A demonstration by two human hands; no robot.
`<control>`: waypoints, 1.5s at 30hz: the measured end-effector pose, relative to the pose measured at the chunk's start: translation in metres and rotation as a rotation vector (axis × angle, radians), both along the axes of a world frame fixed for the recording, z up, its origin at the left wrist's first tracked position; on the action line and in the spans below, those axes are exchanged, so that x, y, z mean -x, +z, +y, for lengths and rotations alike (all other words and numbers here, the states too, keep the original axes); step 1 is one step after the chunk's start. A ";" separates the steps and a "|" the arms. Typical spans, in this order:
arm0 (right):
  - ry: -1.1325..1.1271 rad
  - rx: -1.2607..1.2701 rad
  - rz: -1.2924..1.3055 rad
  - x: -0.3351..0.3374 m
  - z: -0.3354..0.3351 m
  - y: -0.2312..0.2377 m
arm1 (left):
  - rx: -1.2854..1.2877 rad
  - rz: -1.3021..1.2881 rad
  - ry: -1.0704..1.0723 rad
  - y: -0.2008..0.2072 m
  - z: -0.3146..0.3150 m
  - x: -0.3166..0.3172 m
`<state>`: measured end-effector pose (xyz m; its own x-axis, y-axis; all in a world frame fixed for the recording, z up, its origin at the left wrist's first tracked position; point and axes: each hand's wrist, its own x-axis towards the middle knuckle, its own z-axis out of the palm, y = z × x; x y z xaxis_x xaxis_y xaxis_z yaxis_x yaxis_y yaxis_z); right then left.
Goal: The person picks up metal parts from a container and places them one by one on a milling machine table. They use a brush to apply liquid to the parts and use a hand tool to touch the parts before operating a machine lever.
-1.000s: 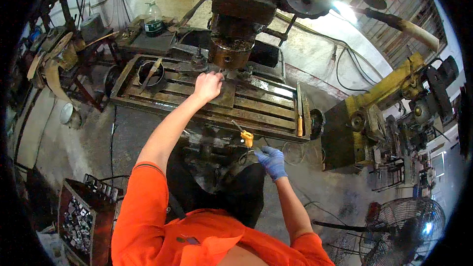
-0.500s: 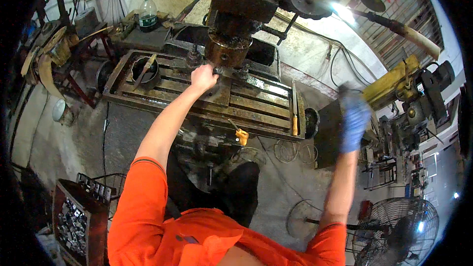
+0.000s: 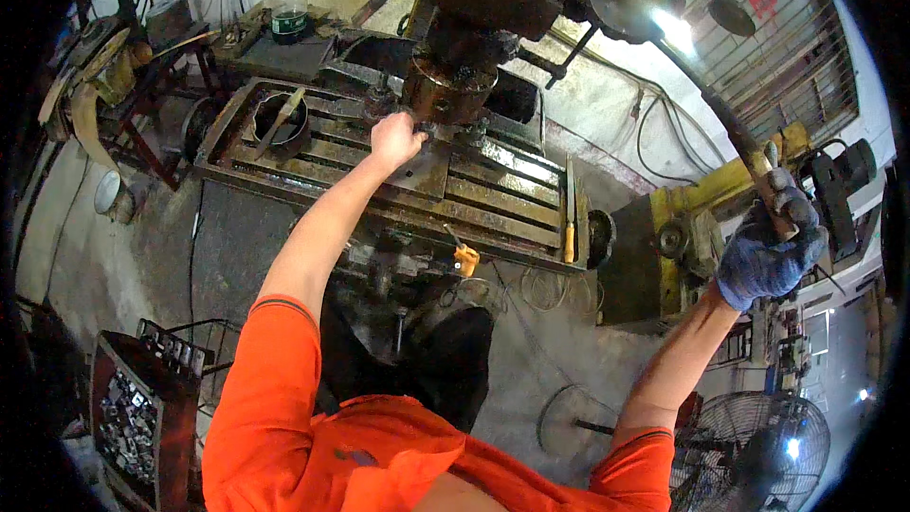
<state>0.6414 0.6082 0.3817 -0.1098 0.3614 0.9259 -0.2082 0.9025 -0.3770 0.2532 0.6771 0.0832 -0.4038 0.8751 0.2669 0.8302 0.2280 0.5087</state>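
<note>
The lever handle (image 3: 754,159) at frame right is gripped by the outstretched right hand (image 3: 773,245); the left hand (image 3: 394,140) is curled beside the spindle (image 3: 450,93), contents indiscernible.

We note stained pale wall (image 3: 607,85), barred window (image 3: 801,62) upper right, a glaring lamp (image 3: 674,28), grey, marked floor (image 3: 246,237).
</note>
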 end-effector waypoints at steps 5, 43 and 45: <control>-0.264 -0.023 0.117 0.031 -0.007 -0.021 | -0.061 -0.028 0.026 0.007 -0.012 0.003; -0.143 0.102 0.214 0.040 -0.022 -0.068 | -0.218 -0.274 -0.145 0.006 -0.043 0.020; -0.076 0.085 0.217 0.040 -0.020 -0.073 | -0.187 -0.378 -0.196 0.005 -0.063 0.029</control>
